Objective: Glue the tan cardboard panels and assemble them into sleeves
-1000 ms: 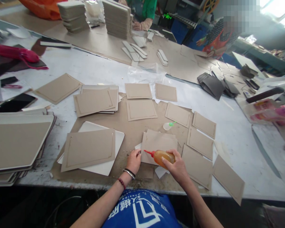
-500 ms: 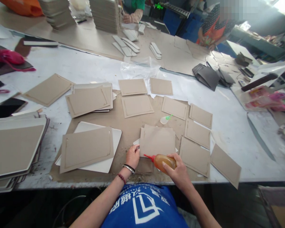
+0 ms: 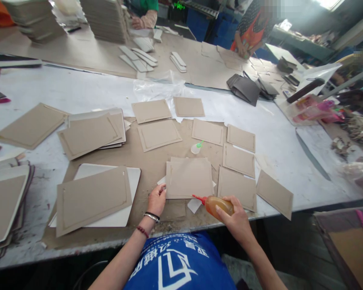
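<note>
My right hand (image 3: 238, 217) is wrapped round a squeeze bottle (image 3: 218, 207) of amber liquid, tilted with its red nozzle pointing left. The nozzle tip is at the near edge of a stack of grey-brown cardboard sheets (image 3: 190, 179); contact cannot be made out. A thin line of liquid runs along the top sheet's border. My left hand (image 3: 156, 201) is closed at the stack's left edge, fingers curled together; what they pinch, if anything, is hidden. A white scrap (image 3: 194, 206) lies just below the stack. Behind the stack stands a small clear bottle with a green tip (image 3: 196, 148).
Separate cardboard sheets with lined borders lie around, such as one at right (image 3: 274, 194) and one on a white board at left (image 3: 93, 201). Thicker boards (image 3: 6, 201) are piled far left. Plastic film (image 3: 160, 86) lies behind. Two people work across the table.
My right hand has moved the bottle's nozzle rightward along the stack's near edge. The white scrap now shows below it. The view has turned right; my left hand stays by the left edge.
</note>
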Available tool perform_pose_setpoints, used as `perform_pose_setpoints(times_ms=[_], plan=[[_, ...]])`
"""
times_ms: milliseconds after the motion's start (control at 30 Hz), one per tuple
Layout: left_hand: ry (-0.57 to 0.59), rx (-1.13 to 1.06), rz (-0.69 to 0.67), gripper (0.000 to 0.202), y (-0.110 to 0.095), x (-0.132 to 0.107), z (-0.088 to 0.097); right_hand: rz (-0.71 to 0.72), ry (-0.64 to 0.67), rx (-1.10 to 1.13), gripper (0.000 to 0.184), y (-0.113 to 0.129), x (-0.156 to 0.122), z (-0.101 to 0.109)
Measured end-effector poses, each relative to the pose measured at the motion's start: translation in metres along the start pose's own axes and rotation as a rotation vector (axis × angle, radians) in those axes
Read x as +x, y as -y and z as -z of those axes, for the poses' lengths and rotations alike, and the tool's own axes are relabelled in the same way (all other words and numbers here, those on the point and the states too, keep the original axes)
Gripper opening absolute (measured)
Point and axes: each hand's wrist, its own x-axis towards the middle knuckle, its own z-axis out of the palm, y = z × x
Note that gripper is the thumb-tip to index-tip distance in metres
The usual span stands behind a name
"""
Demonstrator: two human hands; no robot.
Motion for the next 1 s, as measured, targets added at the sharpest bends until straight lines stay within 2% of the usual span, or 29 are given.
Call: perform_pose_setpoints(times_ms=[367, 633, 800, 1000], plan=[[-0.001, 0.040, 0.003, 0.036, 0.000, -0.001, 0.002, -0.137, -0.054, 0.030, 0.028, -0.036, -0.003, 0.020], [-0.004, 0.040, 0.049, 0.045, -0.010, -0.003, 0.003, -0.131, -0.079, 0.063, 0.028, -0.048, 0.003, 0.030], [-0.001, 0.055, 0.091, 0.052, -0.014, -0.004, 0.005, -0.090, -0.139, 0.114, 0.032, -0.047, 0.030, 0.031], [-0.019, 0.063, 0.137, 0.060, -0.019, -0.004, 0.005, 0.064, -0.162, 0.101, 0.029, -0.036, 0.081, 0.025]])
